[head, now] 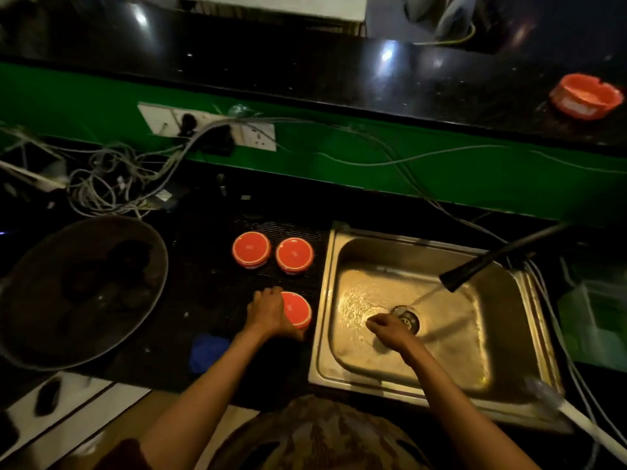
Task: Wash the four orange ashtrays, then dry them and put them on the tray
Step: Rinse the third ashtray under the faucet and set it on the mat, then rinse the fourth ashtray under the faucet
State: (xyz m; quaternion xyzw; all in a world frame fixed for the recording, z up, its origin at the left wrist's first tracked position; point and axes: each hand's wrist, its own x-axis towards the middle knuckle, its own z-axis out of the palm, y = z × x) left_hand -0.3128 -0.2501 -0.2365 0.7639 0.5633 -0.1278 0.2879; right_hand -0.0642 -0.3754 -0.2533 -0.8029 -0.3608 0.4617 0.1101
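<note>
Beside the sink (325, 300), left hand (268, 312) grips a half-hidden ashtray (298, 308); right hand (390, 330), loosely curled, looks empty.

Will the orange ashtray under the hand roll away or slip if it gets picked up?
Probably no rolling: the ashtray sits upside down, flat on the ribbed mat. It looks stiff and thick, so maybe heavy for its size. It could be slippery, since the tap is running and the left hand on it may be wet.

Left hand (268, 312) gripping orange ashtray (298, 308) just left of sink (327, 300), right hand (390, 330) inside sink near drain (407, 317), tap (481, 266) running
</note>
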